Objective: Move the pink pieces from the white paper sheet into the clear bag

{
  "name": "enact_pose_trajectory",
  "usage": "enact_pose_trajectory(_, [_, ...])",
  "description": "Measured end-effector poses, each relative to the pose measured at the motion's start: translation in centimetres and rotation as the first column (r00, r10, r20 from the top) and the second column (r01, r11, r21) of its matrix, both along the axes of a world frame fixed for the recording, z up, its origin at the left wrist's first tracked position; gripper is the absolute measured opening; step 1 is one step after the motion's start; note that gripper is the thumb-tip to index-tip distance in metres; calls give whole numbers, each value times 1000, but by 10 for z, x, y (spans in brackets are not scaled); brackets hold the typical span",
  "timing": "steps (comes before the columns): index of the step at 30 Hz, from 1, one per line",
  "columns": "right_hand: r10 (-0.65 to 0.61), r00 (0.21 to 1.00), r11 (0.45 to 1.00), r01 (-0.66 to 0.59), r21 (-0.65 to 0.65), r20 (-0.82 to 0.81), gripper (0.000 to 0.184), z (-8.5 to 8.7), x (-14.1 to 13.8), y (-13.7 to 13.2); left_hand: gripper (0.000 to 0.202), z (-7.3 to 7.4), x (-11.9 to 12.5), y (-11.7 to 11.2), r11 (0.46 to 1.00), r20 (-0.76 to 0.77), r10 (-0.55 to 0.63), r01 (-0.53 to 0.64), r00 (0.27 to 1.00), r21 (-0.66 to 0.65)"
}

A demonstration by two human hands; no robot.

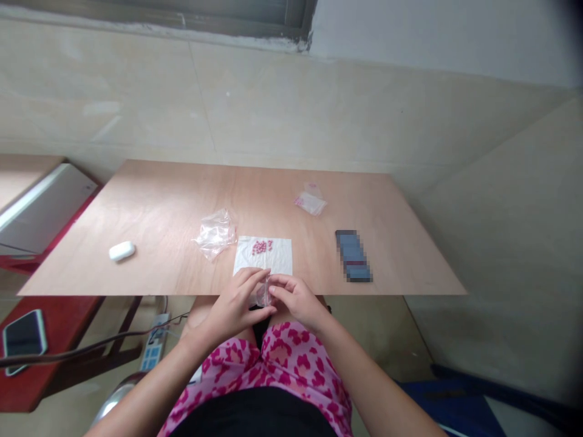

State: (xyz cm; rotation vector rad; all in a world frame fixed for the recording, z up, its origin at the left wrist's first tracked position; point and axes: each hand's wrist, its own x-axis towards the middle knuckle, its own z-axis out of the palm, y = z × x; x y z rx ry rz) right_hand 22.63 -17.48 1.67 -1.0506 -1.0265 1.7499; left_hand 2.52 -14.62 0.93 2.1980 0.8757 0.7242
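Observation:
My left hand (pixel 237 303) and my right hand (pixel 296 298) meet at the near edge of the wooden table (pixel 159 206), both pinching one small clear plastic bag (pixel 264 294) between their fingers. Just beyond them lies a white paper sheet (pixel 273 261) with a cluster of small pink beads (pixel 261 246) on its far part. What the bag contains I cannot make out.
A heap of empty clear bags (pixel 215 233) lies left of the sheet. A small bag with pink contents (pixel 310 200) sits farther back. A dark phone (pixel 353 255) lies to the right, a white earbud case (pixel 122 250) to the left. Another phone (pixel 23 337) rests on a red stand below.

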Motion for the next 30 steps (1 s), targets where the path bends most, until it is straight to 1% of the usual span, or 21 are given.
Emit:
enact_pose_trajectory(3, [-6, 1000, 999, 5, -39, -27, 23, 2, -1, -1, 67, 4, 0, -1, 999, 15, 1, 0, 1000, -38])
enact_pose_trajectory(6, [-7, 1000, 998, 6, -65, -18, 23, 3, -2, -3, 65, 10, 1, -2, 996, 18, -36, 37, 999, -82])
enact_pose_trajectory(8, [-17, 1000, 998, 17, -63, 7, 25, 0, -3, -5, 67, 13, 3, -4, 993, 1, -75, 74, 997, -95])
enact_pose_trajectory(10, [-37, 999, 998, 38, -59, 34, 26, -3, -3, -6, 74, 15, 4, -5, 992, -33, -101, 98, 994, -83])
enact_pose_trajectory(13, [-64, 995, 996, 68, -50, 80, 23, -10, -2, -6, 80, 14, 5, -6, 995, -71, -93, 90, 993, -54])
enact_pose_trajectory(15, [-71, 991, 996, 77, -42, 112, 23, -13, 0, -6, 76, 12, 6, -6, 996, -71, -77, 74, 994, -51])
enact_pose_trajectory(18, [-78, 987, 997, 82, -16, 141, 23, -14, 1, -7, 63, 11, 5, -5, 997, -58, -63, 59, 996, -58])
enact_pose_trajectory(20, [-88, 982, 996, 83, 37, 168, 22, -13, 0, -8, 58, 12, 4, -4, 996, -53, -59, 55, 997, -66])
enact_pose_trajectory(23, [-117, 953, 980, 65, 188, 278, 18, -8, 2, -10, 55, 16, 2, -2, 993, -40, -53, 49, 998, -105])
enact_pose_trajectory(25, [-152, 908, 949, 23, 316, 390, 11, -3, 4, -10, 53, 17, 0, 1, 986, -23, -49, 45, 999, -159])
enact_pose_trajectory(27, [-189, 863, 907, -29, 420, 468, 5, 0, 8, -9, 51, 18, -1, 3, 971, 5, -50, 49, 999, -235])
enact_pose_trajectory(30, [-234, 831, 844, -84, 530, 505, 7, 4, 14, -6, 44, 19, -2, 6, 921, 80, -72, 97, 994, -377])
